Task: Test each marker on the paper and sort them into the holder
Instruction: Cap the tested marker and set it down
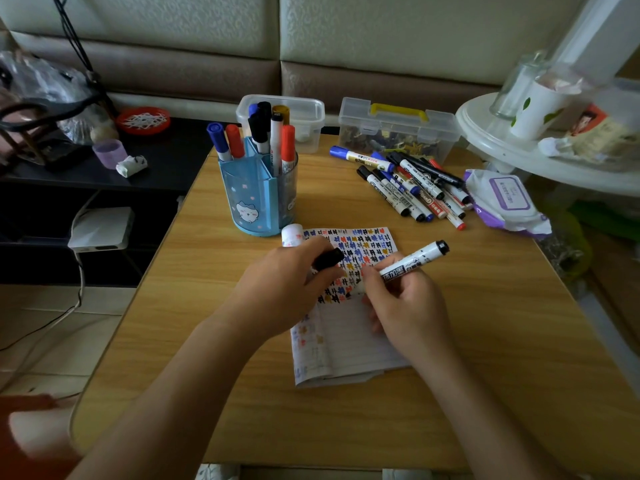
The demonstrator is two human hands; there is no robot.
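Both forearms reached in from the near edge of the wooden table (pixel 485 341) and met over the paper (pixel 349 334), a lined sheet whose far half was crowded with small black, blue, red and orange test marks. The left hand (pixel 287 282) lay knuckles-up at the paper's left edge, fingers curled, pinching a black cap (pixel 327 259) that pointed right toward the other hand. The right hand (pixel 405 299) gripped a white-barrelled marker (pixel 415 259) in a writing hold. Its barrel slanted up and to the far right, ending in a black butt. Its tip was hidden behind the fingers, so contact with the sheet could not be told. Just beyond the paper's far left corner stood the blue holder (pixel 258 199), divided into compartments, with blue, red, black and white markers upright in it. Well to the right on the far side of the table lay a loose pile of markers (pixel 412 185), overlapping one another. A pack of wet wipes (pixel 502 202) lay just right of that pile.
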